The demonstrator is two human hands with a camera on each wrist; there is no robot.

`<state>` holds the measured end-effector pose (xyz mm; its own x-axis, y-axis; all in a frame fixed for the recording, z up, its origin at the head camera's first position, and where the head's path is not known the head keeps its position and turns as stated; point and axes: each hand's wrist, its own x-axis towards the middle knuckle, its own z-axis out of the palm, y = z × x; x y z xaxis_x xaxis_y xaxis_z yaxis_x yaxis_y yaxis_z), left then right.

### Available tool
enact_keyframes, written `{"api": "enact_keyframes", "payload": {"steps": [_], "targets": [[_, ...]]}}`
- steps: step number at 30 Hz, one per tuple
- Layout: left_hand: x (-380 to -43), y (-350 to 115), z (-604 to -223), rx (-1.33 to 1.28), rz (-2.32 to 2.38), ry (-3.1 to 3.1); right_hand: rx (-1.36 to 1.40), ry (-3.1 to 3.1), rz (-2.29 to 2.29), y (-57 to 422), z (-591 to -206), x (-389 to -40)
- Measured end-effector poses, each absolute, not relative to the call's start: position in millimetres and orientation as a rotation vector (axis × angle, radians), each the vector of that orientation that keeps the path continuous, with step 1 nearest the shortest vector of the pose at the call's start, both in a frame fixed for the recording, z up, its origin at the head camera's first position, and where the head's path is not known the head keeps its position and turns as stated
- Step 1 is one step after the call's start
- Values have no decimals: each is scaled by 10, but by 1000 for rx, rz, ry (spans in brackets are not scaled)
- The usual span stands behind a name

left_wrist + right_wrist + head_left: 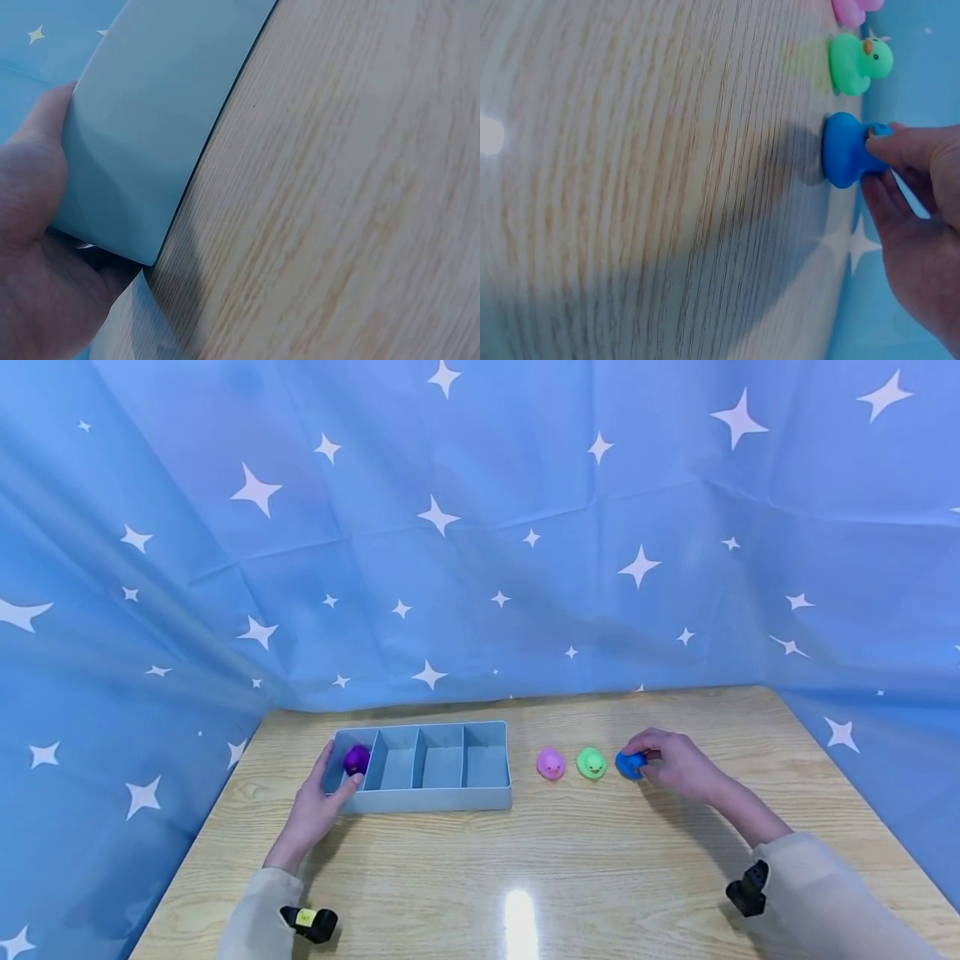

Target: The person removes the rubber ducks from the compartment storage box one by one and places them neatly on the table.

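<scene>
A blue rubber duck (630,765) stands at the right end of a row of ducks on the table. My right hand (678,764) pinches its head between thumb and fingers, as the right wrist view shows close up. Beside it are a green duck (592,763) and a pink duck (551,764). My left hand (318,802) grips the left end of a grey-blue divided box (450,800), thumb at the front rim and fingers along the end. A purple duck (356,760) lies in the box's leftmost compartment, close to the left thumb.
The box's other compartments, split by thin dividers (415,760), hold nothing. Under everything is a light wood-grain table (420,877). A blue cloth with white stars (480,560) hangs behind the table and along both sides.
</scene>
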<state>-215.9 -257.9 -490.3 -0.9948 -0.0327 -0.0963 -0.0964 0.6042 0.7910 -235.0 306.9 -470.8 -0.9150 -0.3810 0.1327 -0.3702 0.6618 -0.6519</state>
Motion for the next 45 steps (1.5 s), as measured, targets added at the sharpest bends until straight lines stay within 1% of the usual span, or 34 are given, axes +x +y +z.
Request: {"api": "enact_keyframes", "payload": {"steps": [10, 17, 23, 29, 35, 45], "targets": [[-2162, -2582, -4914, -103, 1363, 2756, -567, 2781, -1291, 3077, -4658, -2327], [-2169, -2594, -4914, -103, 1375, 2752, -550, 2793, -1357, 3085, -4539, -2347], [-2167, -2607, -4922, -103, 1384, 2751, -501, 2755, -1437, 2965, -4414, -2386], [-2176, -2608, -4933, -101, 1387, 2748, -488, 2755, -1456, 2777, -4332, -2413], [-2171, -2596, -4929, -80, 1414, 2757, -549, 2803, -1411, 2507, -4307, -2445], [-2148, -2591, -4909, -65, 1414, 2764, -767, 2614, -1456, 1825, -4312, -2476]]}}
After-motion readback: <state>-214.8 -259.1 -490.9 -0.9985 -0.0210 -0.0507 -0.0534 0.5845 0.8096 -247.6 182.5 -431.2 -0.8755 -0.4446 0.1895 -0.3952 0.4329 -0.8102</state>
